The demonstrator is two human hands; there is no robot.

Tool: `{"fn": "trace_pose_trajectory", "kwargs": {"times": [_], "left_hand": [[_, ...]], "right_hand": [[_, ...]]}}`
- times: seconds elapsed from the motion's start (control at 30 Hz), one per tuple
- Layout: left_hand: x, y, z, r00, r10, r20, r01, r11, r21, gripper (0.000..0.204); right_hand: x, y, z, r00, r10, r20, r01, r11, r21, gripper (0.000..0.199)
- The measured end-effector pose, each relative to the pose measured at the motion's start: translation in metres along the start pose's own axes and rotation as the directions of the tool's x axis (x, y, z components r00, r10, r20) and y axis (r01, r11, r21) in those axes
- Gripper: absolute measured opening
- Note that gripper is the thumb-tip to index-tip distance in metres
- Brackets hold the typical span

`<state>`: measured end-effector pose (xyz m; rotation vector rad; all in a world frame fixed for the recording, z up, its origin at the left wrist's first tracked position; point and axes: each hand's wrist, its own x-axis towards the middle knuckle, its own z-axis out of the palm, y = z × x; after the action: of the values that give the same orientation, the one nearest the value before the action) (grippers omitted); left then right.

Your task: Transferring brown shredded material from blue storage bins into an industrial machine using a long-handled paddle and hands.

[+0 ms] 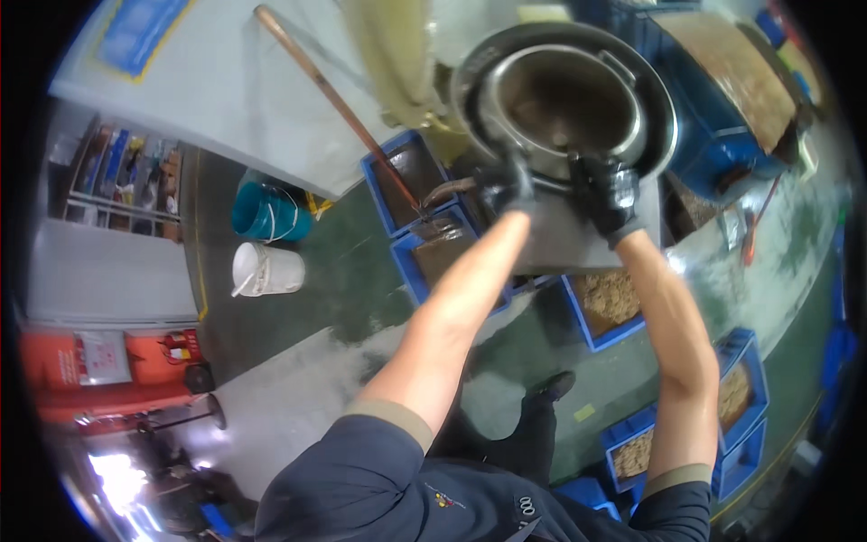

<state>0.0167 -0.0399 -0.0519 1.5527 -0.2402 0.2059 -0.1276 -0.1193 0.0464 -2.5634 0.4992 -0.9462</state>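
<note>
A round metal basin (pixel 553 172) with a loop handle on its far side sits inside the wide rim of a larger dark round tub (pixel 666 135). Brownish, blurred contents or a stained bottom show within it. My right hand (pixel 607 191), in a black glove, has its fingers bent over the basin's near rim. Also black-gloved, my left hand (pixel 506 185) is at the tub's near left edge, its fingers smeared by motion. Whether the left fingers grip the rim cannot be made out. Both bare forearms reach forward from below.
A long-handled tool (pixel 339 104) leans into blue bins (pixel 404 271) at left. Teal (pixel 271 212) and white buckets (pixel 269 271) stand on the floor. Blue crates of tan flaky material (pixel 610 298) lie below and right. A large blue container (pixel 736 163) stands at right.
</note>
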Motion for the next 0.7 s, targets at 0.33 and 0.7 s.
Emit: {"fn": "trace_pose_trajectory", "kwargs": {"times": [0.33, 0.7], "left_hand": [[0.065, -0.115, -0.144, 0.917, -0.277, 0.289, 0.130, 0.889, 0.439, 0.026], [0.386, -0.278, -0.183, 0.768, -0.400, 0.500, 0.007, 0.786, 0.618, 0.052]], "right_hand": [[-0.025, 0.083, 0.076, 0.857, 0.501, -0.122, -0.508, 0.861, -0.033, 0.024], [-0.070, 0.089, 0.107, 0.832, 0.548, 0.086, -0.510, 0.816, -0.273, 0.029]]}}
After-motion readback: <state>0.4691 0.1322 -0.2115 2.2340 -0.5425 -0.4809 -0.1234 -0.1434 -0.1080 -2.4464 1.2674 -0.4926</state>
